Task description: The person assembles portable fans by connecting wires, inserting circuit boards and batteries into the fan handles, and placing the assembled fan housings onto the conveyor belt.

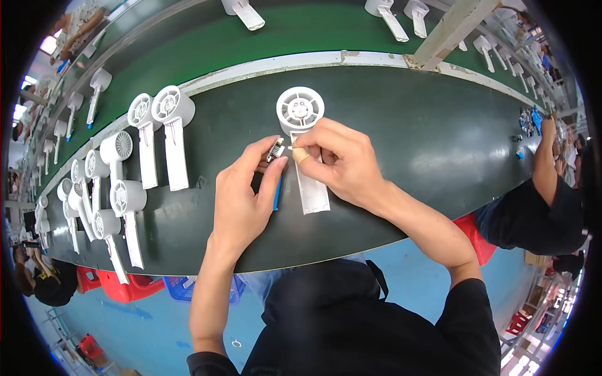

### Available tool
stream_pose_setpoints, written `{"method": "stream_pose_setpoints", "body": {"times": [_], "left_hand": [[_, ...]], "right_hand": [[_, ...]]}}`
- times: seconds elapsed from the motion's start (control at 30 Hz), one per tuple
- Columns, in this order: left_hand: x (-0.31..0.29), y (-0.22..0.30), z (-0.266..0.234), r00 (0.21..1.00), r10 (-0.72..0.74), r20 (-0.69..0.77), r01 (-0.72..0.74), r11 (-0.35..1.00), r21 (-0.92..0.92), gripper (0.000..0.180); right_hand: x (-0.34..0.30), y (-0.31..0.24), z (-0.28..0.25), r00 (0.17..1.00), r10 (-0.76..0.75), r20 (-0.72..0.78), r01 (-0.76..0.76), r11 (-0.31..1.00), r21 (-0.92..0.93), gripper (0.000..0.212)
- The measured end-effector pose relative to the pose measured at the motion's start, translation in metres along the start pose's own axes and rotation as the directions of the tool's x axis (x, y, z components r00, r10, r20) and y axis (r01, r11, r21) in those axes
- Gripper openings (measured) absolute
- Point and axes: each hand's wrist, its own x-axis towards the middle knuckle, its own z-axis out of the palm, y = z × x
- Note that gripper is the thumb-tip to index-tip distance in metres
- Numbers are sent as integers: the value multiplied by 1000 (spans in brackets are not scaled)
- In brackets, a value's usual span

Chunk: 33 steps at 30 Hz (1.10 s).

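Observation:
A white handheld fan housing (284,106) lies face up in front of me, its round grille away from me and its open handle (313,195) toward me. Between the thumb and fingertips of my left hand (241,191) is a small circuit board (274,151) with a white connector. My right hand (342,160) is closed in a pinch over the upper handle, close beside the board. What it pinches looks like a small white plug, mostly covered by the fingertips. Tan tape wraps my right thumb. A blue strip-like piece (277,193) shows beside my left hand, partly hidden.
Several white fan housings (174,128) lie on the dark green table (401,138) at left. More fans (392,20) lie on the green belt (301,37) beyond a pale rail (263,67). A post (448,34) rises at far right. A co-worker's arm (547,156) reaches toward small parts (527,122).

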Motion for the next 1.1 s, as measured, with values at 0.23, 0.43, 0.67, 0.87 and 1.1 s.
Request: {"method": "stream_pose_setpoints", "body": {"times": [0.23, 0.43, 0.67, 0.87, 1.1], "left_hand": [[-3, -1, 3, 993, 116, -24, -111, 982, 155, 28], [-5, 2, 0, 996, 83, 39, -90, 966, 241, 30], [-6, 3, -1, 992, 112, 49, -122, 942, 312, 29], [-6, 1, 3, 989, 144, 22, -144, 943, 299, 30], [-3, 1, -3, 991, 95, 92, -119, 947, 297, 31]], "right_hand": [[0, -2, 2, 1000, -12, -22, 11, 999, -35, 10], [-1, 0, 3, 999, -45, -17, 43, 995, -95, 9], [-2, -4, 2, 987, -162, 21, 157, 907, -391, 13], [-2, -5, 1, 988, -150, 26, 148, 899, -412, 14], [0, 1, 2, 983, -181, 32, 181, 916, -359, 13]]}}
